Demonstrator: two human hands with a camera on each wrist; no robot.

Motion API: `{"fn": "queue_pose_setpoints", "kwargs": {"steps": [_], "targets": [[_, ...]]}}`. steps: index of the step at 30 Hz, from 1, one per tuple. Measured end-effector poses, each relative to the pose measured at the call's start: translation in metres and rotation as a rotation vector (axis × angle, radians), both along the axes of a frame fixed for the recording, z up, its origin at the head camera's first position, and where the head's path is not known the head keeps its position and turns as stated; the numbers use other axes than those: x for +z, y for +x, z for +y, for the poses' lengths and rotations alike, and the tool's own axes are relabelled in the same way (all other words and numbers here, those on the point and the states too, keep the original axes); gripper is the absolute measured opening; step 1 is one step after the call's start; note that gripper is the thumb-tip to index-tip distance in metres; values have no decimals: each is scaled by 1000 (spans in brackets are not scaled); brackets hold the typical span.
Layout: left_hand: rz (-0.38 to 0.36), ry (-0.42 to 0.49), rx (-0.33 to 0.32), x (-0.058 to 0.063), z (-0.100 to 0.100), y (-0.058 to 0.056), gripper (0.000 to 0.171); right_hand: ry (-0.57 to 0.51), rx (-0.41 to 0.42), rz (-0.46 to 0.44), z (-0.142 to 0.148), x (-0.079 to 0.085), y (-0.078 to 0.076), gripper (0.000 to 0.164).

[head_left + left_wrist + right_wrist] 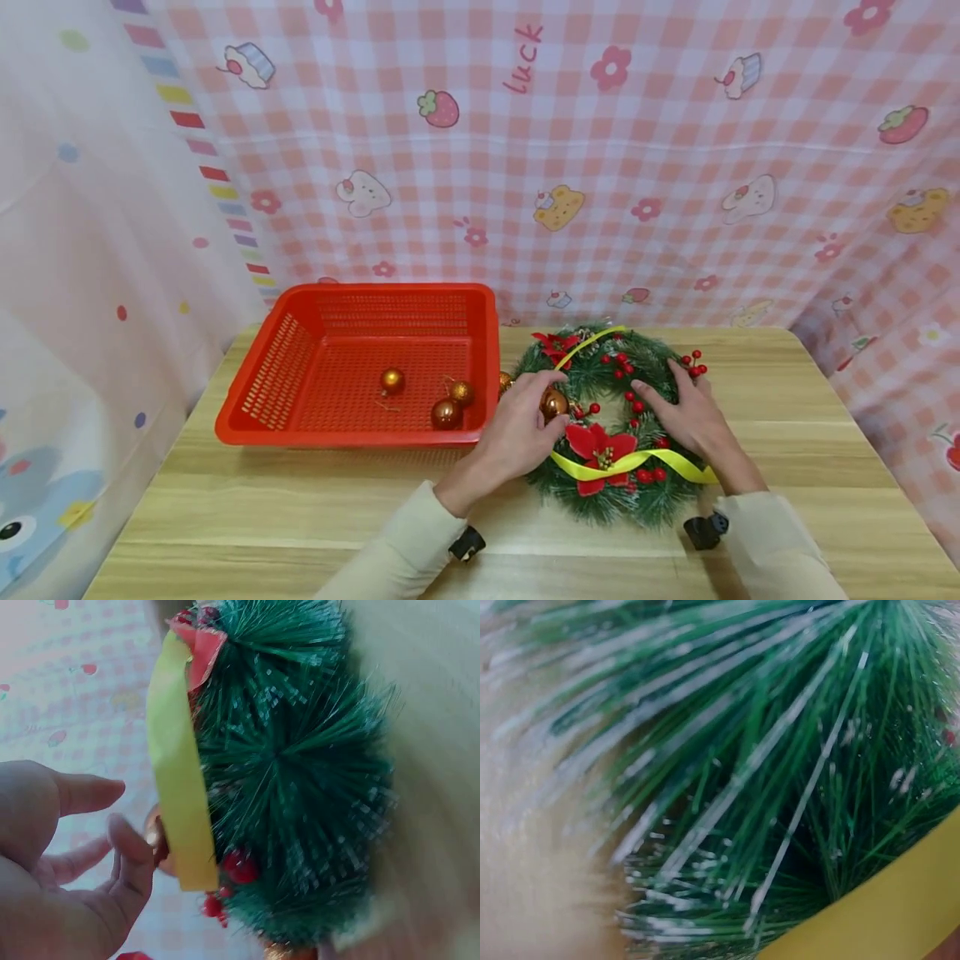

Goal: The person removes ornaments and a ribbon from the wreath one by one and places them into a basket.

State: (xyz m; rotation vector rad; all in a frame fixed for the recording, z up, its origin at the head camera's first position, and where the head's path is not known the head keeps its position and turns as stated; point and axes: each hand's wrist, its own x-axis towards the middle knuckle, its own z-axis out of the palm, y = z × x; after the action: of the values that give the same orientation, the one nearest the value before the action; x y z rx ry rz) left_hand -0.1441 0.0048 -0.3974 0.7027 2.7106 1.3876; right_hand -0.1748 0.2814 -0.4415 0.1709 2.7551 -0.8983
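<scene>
Right of the red basket lies the wreath; right hand farther from basket, spread, apparently gripping nothing; left hand nearer, half-open, nothing visibly pinched; a stray knock could, I judge, dislodge the copper bauble.

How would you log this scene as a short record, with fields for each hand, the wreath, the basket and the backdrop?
Left hand: beside a brown bauble at the left of the green wreath; contact unclear
Right hand: on the wreath's right side, thumb and index finger spread
Wreath trim: red flowers, red berries, yellow ribbon
Red basket: left of the wreath; three baubles visible inside
Backdrop: pink-and-white checked cloth behind the table
</scene>
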Motion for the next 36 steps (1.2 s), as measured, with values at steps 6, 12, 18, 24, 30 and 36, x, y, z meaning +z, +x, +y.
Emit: {"fn": "queue_pose_setpoints", "kwargs": {"steps": [6,12,18,24,30,36], "targets": [[-8,-6,82,-5,7,2,51,5,0,2,0,0,-1,105],[-46,6,109,-8,10,4,53,10,-1,4,0,-2,-1,105],[-50,22,133,-11,12,4,52,22,-16,-4,-2,-1,-1,106],[-68,-1,151,-10,13,3,55,32,-24,-9,-3,-1,-2,107],[-74,-1,164,-11,14,2,56,35,-20,-5,-2,-1,-1,106],[-84,16,170,-10,18,0,52,40,-23,-6,-3,-2,-2,107]]}}
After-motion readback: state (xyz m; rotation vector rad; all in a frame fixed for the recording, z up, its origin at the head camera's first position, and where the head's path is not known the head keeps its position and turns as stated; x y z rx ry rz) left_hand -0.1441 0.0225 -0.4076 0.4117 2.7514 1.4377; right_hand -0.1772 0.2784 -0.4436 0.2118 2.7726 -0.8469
